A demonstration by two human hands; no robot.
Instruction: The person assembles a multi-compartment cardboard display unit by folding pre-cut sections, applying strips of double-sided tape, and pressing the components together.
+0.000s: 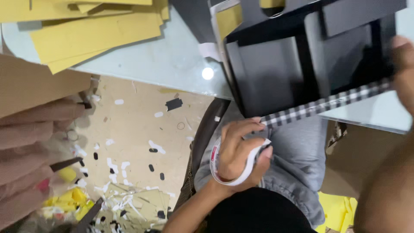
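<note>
My left hand (239,149) is closed around a white roll of tape (243,176), held over my lap in grey jeans. A black-and-white checkered strip (327,102) runs taut from the roll up to the right. It follows the lower edge of a black box-like frame (276,73) that rests on the glass table (164,56). My right hand (404,69) at the right edge pinches the strip's far end against the frame. Its forearm is a blurred mass at the lower right.
Mustard-yellow card sheets (95,34) lie stacked on the table's far left. Paper scraps (125,168) in white, black and yellow litter the brown floor. Blurred fingers of another hand (26,151) fill the left edge. Yellow sheets (338,209) lie at the lower right.
</note>
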